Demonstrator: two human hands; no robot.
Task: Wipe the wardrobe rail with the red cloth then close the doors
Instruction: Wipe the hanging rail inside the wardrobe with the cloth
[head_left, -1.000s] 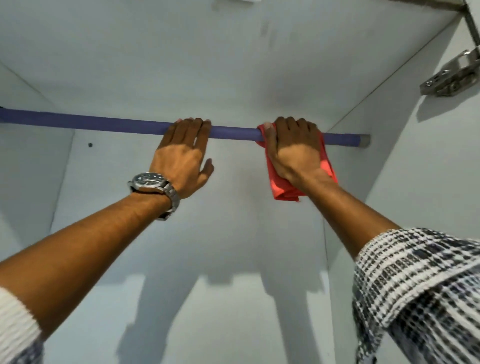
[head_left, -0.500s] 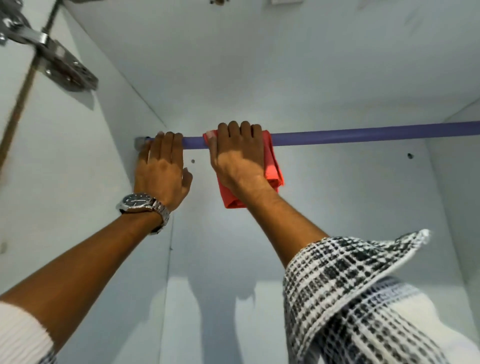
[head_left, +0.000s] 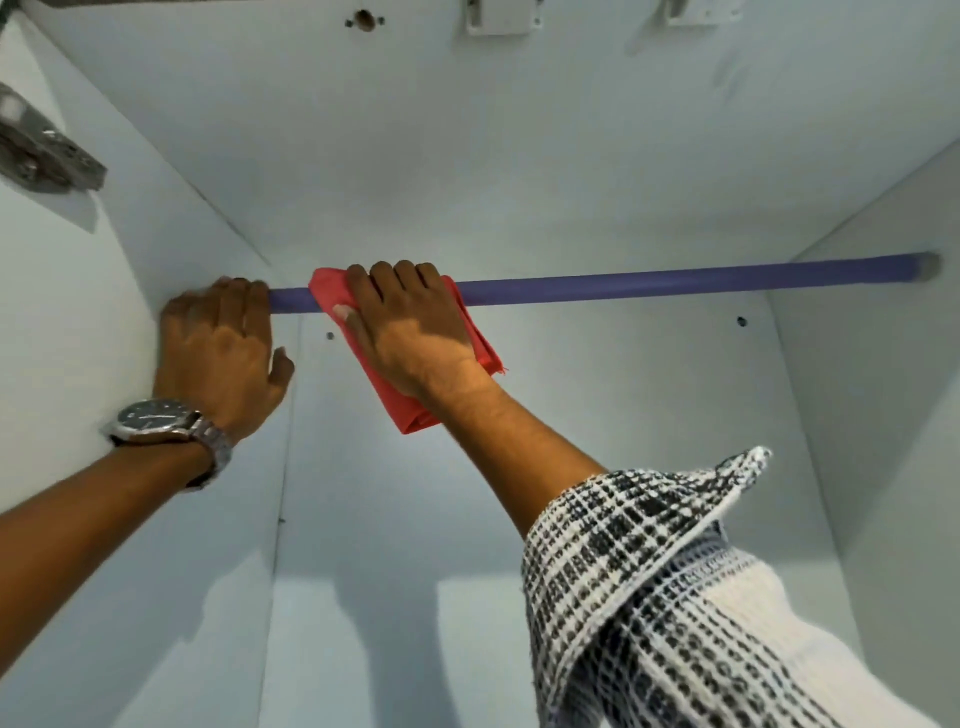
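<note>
A purple wardrobe rail (head_left: 675, 283) runs across the white wardrobe interior from the left wall to a socket at the right wall. My right hand (head_left: 410, 327) presses the red cloth (head_left: 415, 415) over the rail near its left end, fingers curled over the top; the cloth hangs below my wrist. My left hand (head_left: 218, 348), with a metal watch on the wrist, grips the rail's far left end against the left wall. The doors are out of view.
A metal door hinge (head_left: 41, 150) sits on the left side wall near the top. The wardrobe ceiling (head_left: 498, 130) carries two white fittings and a drilled hole. Small holes mark the back panel. The right wall (head_left: 883, 415) is bare.
Both hands slid left along the rail from its right part to its left end over the second. Since half a second ago the view has swung slightly right; hands stay near the left wall.
</note>
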